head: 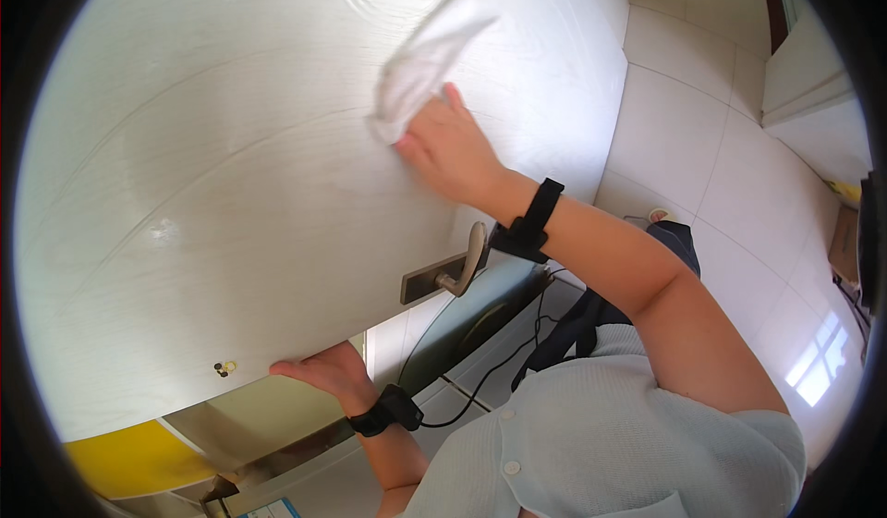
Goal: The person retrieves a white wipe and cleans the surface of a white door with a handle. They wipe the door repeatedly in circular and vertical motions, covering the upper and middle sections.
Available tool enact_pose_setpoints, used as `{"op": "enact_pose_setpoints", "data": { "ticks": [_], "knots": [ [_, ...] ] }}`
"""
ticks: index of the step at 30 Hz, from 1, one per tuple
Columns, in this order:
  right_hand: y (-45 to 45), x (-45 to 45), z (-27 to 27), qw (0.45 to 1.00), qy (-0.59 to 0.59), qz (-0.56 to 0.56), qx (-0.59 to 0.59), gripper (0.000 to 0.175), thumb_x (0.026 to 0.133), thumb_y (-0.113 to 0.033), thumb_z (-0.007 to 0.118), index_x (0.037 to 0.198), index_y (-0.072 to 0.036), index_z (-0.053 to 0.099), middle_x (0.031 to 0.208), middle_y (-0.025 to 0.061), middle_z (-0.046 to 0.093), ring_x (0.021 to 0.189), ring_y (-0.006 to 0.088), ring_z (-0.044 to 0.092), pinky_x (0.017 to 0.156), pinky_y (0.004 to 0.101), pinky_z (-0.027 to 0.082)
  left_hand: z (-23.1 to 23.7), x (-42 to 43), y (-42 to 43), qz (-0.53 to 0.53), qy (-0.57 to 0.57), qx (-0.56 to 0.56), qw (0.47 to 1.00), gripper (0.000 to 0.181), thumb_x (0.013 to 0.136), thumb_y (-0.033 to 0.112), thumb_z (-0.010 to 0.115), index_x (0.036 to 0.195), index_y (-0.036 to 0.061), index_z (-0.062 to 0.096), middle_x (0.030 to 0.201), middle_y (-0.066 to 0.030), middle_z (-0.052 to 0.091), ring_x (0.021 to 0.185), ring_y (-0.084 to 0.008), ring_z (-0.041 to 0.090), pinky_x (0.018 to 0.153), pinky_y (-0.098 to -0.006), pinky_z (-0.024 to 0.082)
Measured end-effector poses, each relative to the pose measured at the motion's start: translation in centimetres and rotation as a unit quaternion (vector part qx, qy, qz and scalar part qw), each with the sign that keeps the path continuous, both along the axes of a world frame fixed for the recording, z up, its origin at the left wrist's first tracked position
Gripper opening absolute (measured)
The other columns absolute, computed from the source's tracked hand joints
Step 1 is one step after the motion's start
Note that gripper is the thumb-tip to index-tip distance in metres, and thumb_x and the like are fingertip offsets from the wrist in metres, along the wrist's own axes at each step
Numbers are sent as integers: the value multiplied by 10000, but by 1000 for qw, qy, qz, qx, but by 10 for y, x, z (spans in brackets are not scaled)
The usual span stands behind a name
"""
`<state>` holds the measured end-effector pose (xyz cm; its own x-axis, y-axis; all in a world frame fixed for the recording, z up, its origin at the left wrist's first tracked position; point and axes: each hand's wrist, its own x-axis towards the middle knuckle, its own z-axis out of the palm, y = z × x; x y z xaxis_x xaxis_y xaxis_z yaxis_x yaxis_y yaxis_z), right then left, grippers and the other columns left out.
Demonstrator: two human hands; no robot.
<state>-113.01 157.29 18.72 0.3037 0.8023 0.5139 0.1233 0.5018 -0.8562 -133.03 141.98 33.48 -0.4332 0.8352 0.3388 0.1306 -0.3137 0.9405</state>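
A white door panel with curved grooves fills the left and upper part of the view. My right hand holds a white cloth against or just over its face; the cloth is blurred. Lower down, my left hand is at the door's edge, thumb on the near face and the other fingers partly hidden behind it. Between the two hands, a metal lever handle on a dark plate is fixed near that edge. A small dark and yellow mark or sticker sits on the door left of my left hand.
Pale floor tiles stretch along the right, with a white cabinet or wall edge beyond. A black cable runs from the left wrist strap past my body. Behind the door's edge stands a yellow panel.
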Motion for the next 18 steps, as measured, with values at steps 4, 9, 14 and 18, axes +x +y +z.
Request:
{"op": "enact_pose_setpoints", "data": {
  "ticks": [4,9,14,18],
  "knots": [
    [-3,-1,-75,980,80,-17,-181,383,907,-347,452,1004,8,558,1078,202,539,1069,383,478,1035,559,217,2,0,1,4,-8,-6,1000,835,822,712,373,1413,134,254,1444,-44,280,1305,-237,293,1080,-423,264],
    [5,16,-47,964,104,99,-223,484,924,-420,424,923,47,551,1007,230,543,940,371,497,1020,551,225,-1,-8,-1,-6,-41,-9,999,838,821,711,376,1415,134,250,1450,-44,270,1308,-241,287,1083,-427,255],
    [14,17,12,998,27,22,-49,403,932,-393,418,1066,-35,544,1074,177,518,1000,331,467,1040,505,231,0,-2,1,-3,-9,-8,1000,809,819,706,388,1394,146,292,1425,-42,313,1287,-240,319,1071,-429,276],
    [15,18,-19,997,48,-21,-56,486,923,-408,424,787,28,590,1062,228,518,1043,358,482,1032,545,234,-1,-5,-2,-24,-18,-9,999,789,825,700,385,1386,150,308,1413,-41,334,1276,-237,338,1065,-426,288]
  ]
}}
